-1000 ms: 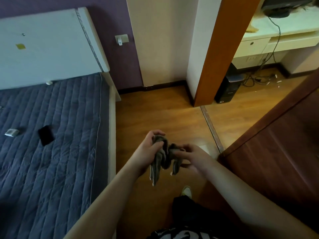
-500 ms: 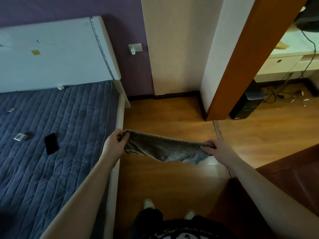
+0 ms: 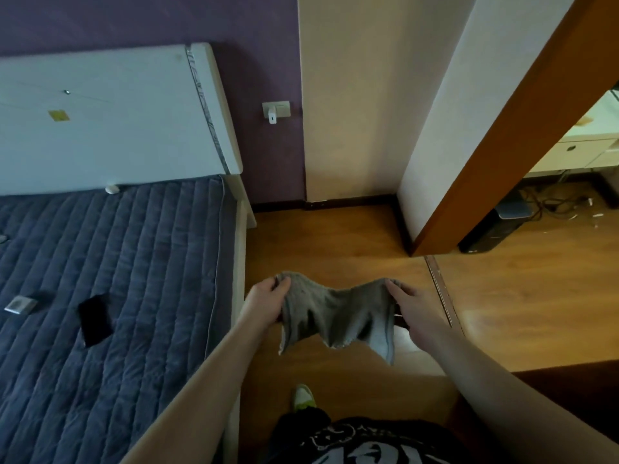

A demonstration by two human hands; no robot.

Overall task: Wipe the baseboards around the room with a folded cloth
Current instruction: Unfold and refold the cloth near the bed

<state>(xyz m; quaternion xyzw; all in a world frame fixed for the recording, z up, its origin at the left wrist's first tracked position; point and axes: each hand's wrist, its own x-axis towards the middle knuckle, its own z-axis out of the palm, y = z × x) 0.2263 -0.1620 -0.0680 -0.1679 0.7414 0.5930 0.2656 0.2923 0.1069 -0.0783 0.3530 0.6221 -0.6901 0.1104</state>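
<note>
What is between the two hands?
In the head view, a grey cloth hangs spread between the left hand and right hand.

A cloth hangs between 2 hands above the floor, bed left, baseboard far, doorway right.

Bare forearms, black top with white print, white-green shoe

Both bare forearms reach up from the lower frame toward the centre, the left hand and right hand level and apart, each with its grip pinched on an upper corner of the cloth.
</note>
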